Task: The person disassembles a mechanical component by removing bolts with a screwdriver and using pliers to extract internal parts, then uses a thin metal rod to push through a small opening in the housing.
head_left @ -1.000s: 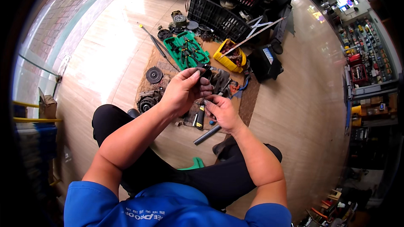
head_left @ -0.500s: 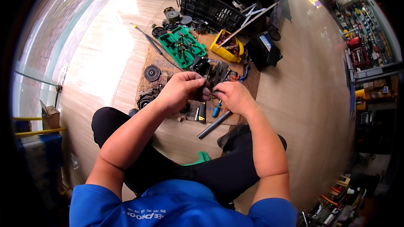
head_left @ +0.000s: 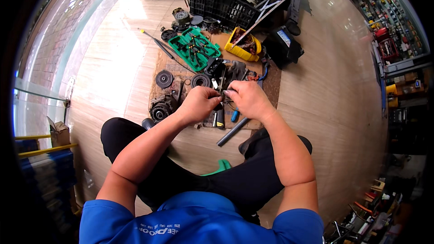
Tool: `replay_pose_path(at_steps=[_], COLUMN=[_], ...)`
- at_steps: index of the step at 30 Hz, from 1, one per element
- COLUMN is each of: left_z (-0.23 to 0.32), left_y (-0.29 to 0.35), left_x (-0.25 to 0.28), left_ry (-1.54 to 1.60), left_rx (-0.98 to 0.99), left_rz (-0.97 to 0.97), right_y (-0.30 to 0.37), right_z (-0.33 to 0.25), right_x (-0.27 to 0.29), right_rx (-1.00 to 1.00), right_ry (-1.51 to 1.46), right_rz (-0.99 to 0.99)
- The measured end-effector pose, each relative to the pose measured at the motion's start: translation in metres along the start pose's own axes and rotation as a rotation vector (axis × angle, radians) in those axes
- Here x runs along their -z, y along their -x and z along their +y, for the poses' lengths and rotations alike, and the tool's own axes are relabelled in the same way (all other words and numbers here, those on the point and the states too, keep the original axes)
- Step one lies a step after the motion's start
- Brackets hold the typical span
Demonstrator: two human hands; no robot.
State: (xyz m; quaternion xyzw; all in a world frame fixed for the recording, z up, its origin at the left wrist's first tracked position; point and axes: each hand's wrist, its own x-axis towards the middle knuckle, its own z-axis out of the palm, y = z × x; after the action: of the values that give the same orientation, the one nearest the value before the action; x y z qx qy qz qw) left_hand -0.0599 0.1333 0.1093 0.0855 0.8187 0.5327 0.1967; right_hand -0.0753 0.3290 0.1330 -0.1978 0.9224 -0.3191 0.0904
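My left hand (head_left: 200, 104) and my right hand (head_left: 247, 99) meet over the work mat, thumbs and fingers pinched on a small, slender dark piece too tiny to name. Left of them lie a grooved round pulley (head_left: 164, 79) and a dark ring-shaped part (head_left: 200, 80). A bulky dark machine part with a round end (head_left: 161, 109) rests nearer my left knee. Just below the fingers are a yellow-and-black handled tool (head_left: 220, 118) and a blue screwdriver handle (head_left: 235, 115). A grey tube (head_left: 232, 132) lies slanted beside my right foot.
Beyond my hands lies an open green case (head_left: 195, 49) of pliers. Further right stand a yellow bin (head_left: 244, 55) with reddish-brown contents and a black box (head_left: 283, 47). A black crate (head_left: 221, 7) sits at the back, a long thin bar (head_left: 263, 19) leaning near it.
Both hands have come closer together, the left turning lower and the right shifting slightly up. The ring-shaped part behind my left hand is now uncovered. The view has shifted a little.
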Motion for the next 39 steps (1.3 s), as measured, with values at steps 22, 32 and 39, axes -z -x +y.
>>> replay_pose_path(at_steps=[22,32,39], left_z=[0.003,0.0,0.007], left_y=[-0.004,-0.011,-0.018], left_x=[-0.008,-0.015,-0.018], left_ry=[0.27,0.768,1.148], left_rx=[-0.059,-0.018,-0.02], left_rz=[0.356,0.294,0.297], right_y=[0.009,0.004,-0.005], right_z=[-0.03,-0.028,-0.015], right_x=[-0.024,-0.038,-0.046], right_rx=[-0.061,-0.181,-0.246], right_ry=[-0.31,-0.466,-0.623], right_rz=[0.202,0.194,0.185])
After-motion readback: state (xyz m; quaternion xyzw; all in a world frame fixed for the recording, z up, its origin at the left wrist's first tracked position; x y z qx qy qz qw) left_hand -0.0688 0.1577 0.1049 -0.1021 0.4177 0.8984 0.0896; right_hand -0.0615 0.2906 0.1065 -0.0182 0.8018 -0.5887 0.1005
